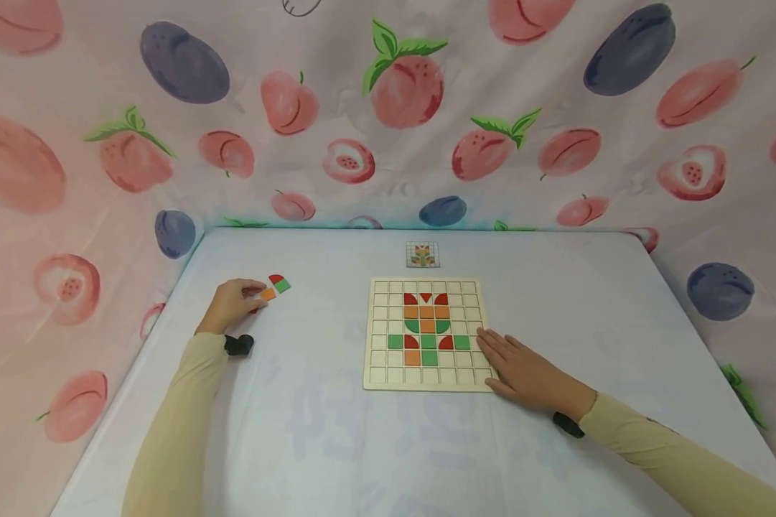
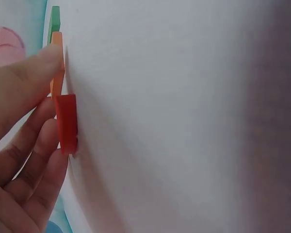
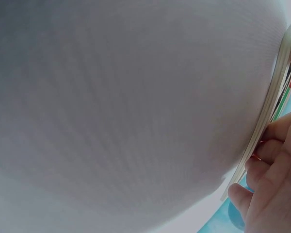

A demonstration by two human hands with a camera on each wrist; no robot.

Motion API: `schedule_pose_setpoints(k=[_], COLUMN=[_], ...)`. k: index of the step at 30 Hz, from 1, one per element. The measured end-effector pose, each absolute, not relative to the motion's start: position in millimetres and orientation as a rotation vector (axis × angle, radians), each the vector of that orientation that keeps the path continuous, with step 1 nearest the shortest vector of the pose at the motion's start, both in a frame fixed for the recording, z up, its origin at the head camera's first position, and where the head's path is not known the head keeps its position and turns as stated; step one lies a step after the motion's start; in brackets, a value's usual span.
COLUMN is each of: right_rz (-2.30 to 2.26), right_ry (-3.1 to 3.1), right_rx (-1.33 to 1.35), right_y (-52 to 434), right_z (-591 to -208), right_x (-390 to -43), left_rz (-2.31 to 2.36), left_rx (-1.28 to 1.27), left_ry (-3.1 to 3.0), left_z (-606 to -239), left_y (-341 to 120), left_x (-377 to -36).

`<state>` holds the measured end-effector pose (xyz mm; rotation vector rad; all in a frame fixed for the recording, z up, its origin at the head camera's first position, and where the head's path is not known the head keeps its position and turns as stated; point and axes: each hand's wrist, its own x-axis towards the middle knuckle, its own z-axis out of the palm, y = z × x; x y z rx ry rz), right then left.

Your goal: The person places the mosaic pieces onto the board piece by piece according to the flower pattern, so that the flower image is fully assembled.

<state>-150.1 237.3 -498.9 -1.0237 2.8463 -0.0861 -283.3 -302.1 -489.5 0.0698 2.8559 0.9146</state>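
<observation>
At the left of the table, my left hand pinches an orange square tile between thumb and fingers. In the left wrist view the thumb lies on that orange tile, and a red tile stands out beside the other fingertips. Just beyond the hand lie a red quarter-round tile and a green tile. My right hand rests with straight fingers at the right edge of a pale gridded board. Red, orange and green tiles form a flower-like figure on its squares.
Behind the board lies a small pattern card with a similar coloured figure. A white cloth covers the table. Fruit-printed fabric hangs along the back and both sides.
</observation>
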Motion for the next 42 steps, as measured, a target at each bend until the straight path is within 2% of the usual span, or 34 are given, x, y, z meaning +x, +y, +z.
schedule_pose_setpoints(k=[7, 32, 42], right_rz=[-0.082, -0.092, -0.073], right_ry=[2.849, 2.846, 2.853], right_rx=[-1.037, -1.034, -1.041], right_y=[237, 238, 239], right_z=[-497, -500, -501], right_x=[-150, -150, -150], left_rz=[0.864, 0.928, 0.977], left_rx=[0.115, 0.040, 0.050], left_ry=[2.908, 2.900, 2.911], left_z=[-484, -483, -474], left_y=[-297, -296, -278], left_x=[-282, -278, -269])
